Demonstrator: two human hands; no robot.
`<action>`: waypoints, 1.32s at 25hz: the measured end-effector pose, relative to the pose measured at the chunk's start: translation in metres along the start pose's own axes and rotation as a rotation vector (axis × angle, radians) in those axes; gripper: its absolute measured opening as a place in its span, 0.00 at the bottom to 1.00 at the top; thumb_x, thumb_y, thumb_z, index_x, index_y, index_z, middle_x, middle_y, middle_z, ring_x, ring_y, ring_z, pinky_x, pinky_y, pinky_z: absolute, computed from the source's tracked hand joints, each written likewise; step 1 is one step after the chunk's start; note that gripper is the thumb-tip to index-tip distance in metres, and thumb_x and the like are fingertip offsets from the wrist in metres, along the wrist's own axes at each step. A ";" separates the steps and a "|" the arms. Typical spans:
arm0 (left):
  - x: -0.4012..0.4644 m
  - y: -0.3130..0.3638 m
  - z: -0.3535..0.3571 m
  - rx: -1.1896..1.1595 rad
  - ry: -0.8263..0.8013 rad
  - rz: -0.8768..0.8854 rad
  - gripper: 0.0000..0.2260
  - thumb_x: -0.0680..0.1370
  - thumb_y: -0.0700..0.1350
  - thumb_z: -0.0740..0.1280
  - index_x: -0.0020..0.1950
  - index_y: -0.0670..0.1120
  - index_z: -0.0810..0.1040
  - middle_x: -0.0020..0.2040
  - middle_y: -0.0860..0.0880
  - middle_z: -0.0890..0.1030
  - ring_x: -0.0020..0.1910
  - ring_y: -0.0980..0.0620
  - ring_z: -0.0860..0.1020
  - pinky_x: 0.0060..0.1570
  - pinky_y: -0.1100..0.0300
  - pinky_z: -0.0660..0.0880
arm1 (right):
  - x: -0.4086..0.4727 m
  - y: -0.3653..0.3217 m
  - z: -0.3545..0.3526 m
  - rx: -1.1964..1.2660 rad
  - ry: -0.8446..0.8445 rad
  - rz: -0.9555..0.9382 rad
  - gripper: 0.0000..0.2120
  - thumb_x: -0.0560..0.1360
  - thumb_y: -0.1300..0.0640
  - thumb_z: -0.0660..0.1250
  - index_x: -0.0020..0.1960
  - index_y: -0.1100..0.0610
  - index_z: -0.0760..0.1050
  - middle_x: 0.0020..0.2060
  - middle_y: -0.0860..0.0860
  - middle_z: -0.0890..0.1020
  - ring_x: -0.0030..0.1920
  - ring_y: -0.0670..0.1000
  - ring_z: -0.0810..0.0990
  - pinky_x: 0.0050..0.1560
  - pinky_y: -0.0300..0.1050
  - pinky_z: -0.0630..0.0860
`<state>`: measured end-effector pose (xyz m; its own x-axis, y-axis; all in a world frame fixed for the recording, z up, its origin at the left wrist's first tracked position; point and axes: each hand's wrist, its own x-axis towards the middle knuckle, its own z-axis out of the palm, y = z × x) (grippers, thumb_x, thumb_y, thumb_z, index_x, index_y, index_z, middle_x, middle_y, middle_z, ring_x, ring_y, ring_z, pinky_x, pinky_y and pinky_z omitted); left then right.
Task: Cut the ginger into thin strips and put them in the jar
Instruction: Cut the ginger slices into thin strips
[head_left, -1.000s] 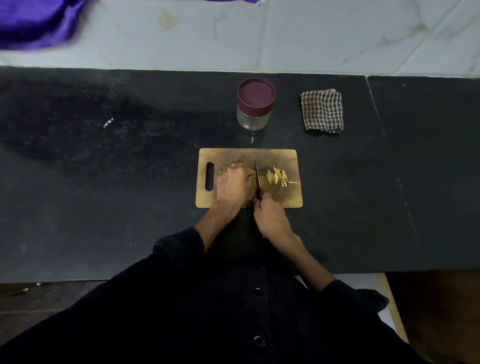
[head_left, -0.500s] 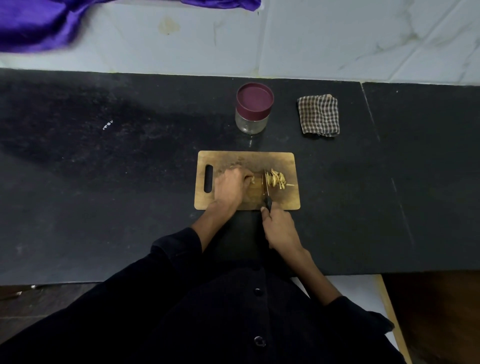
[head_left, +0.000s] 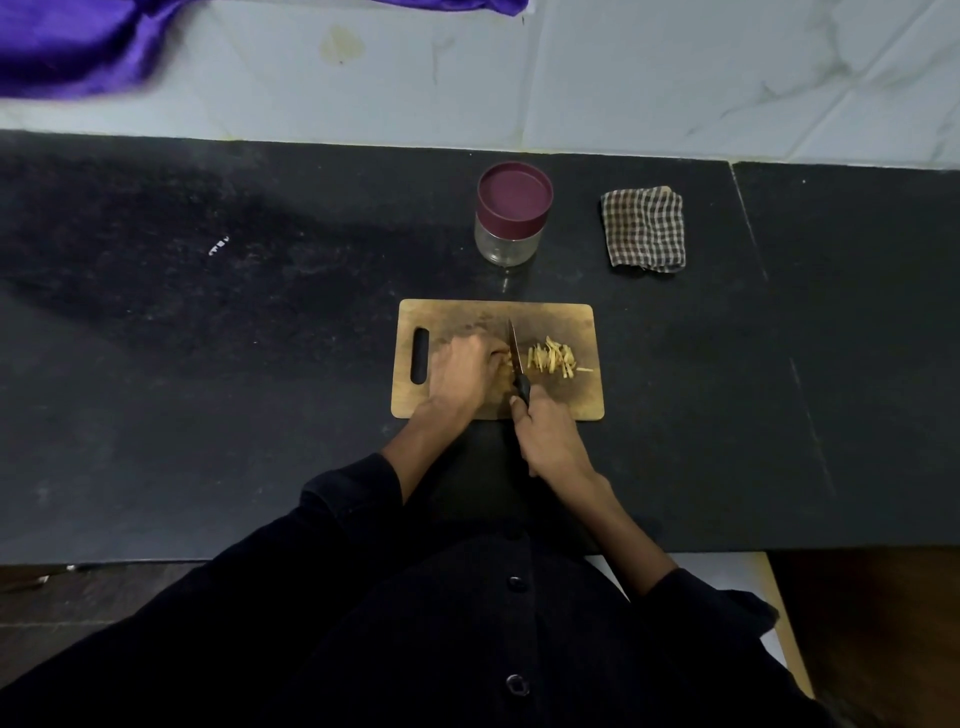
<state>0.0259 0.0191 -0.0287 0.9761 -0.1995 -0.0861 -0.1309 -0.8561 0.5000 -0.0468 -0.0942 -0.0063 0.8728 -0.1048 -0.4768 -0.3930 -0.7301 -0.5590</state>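
A wooden cutting board (head_left: 545, 319) lies on the black counter in front of me. My left hand (head_left: 467, 371) has its fingers curled over a piece of ginger at the board's middle; the piece is almost hidden under them. My right hand (head_left: 545, 431) grips the dark handle of a knife (head_left: 515, 349), whose blade stands just right of my left fingertips. A small heap of pale ginger strips (head_left: 551, 357) lies on the board right of the blade. Behind the board stands a clear glass jar (head_left: 511, 221) with its maroon lid on.
A folded checked cloth (head_left: 644, 228) lies right of the jar. A purple cloth (head_left: 67, 47) hangs over the pale tiled wall at the top left. The black counter (head_left: 208, 338) stretches wide on both sides; its front edge is at my waist.
The knife sat further right, against the strips, half a second ago; now its blade is back beside my left fingertips. My left hand stays on the ginger.
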 end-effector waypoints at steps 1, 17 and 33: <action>-0.001 0.000 0.000 0.005 -0.002 0.001 0.09 0.79 0.42 0.64 0.56 0.48 0.82 0.57 0.47 0.81 0.53 0.48 0.80 0.51 0.49 0.77 | 0.000 0.000 0.000 -0.003 -0.002 -0.001 0.10 0.84 0.50 0.54 0.53 0.57 0.68 0.41 0.57 0.80 0.38 0.59 0.82 0.41 0.62 0.81; 0.000 -0.001 0.001 0.024 0.011 0.000 0.09 0.79 0.44 0.65 0.56 0.50 0.83 0.57 0.49 0.81 0.53 0.50 0.79 0.50 0.51 0.77 | 0.009 -0.008 0.005 -0.063 -0.004 0.032 0.10 0.84 0.53 0.54 0.56 0.60 0.68 0.47 0.59 0.79 0.44 0.61 0.82 0.45 0.61 0.81; -0.001 0.000 0.001 0.030 0.022 0.003 0.08 0.78 0.45 0.66 0.53 0.49 0.83 0.55 0.50 0.82 0.51 0.50 0.80 0.50 0.51 0.77 | -0.008 0.009 -0.001 0.001 0.017 0.021 0.12 0.84 0.51 0.54 0.58 0.58 0.69 0.47 0.57 0.80 0.46 0.59 0.81 0.47 0.61 0.80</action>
<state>0.0249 0.0190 -0.0300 0.9793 -0.1918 -0.0654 -0.1386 -0.8693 0.4745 -0.0574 -0.1005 -0.0071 0.8692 -0.1316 -0.4766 -0.4115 -0.7270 -0.5496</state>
